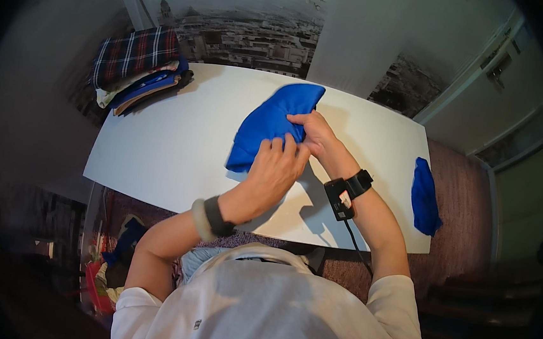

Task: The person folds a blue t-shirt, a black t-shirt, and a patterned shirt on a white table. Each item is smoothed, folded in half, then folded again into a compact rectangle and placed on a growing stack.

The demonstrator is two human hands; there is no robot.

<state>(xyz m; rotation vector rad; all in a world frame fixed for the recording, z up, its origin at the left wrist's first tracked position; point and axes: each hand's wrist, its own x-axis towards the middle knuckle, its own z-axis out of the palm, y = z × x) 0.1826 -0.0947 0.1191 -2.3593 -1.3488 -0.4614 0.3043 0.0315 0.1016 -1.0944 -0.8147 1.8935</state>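
A folded piece of blue fabric (265, 126) is held at a slant above the white table, with a curved upper edge and a slight sheen. My right hand (317, 134) grips its right side, thumb lying on top and the other fingers mostly hidden beneath. My left hand (279, 163) is at the lower right part of the fabric, back of the hand up and fingers bent against the cloth. Its fingertips are a little blurred, and whether they pinch the fabric cannot be told. The two hands are very close together.
On the white table (158, 151), a stack of folded cloths (136, 58) with plaid on top stands at the back left. Another blue cloth (424, 198) lies over the right edge. A red container (97, 285) with fabrics sits lower left. A black cable (355, 243) runs from my right wrist.
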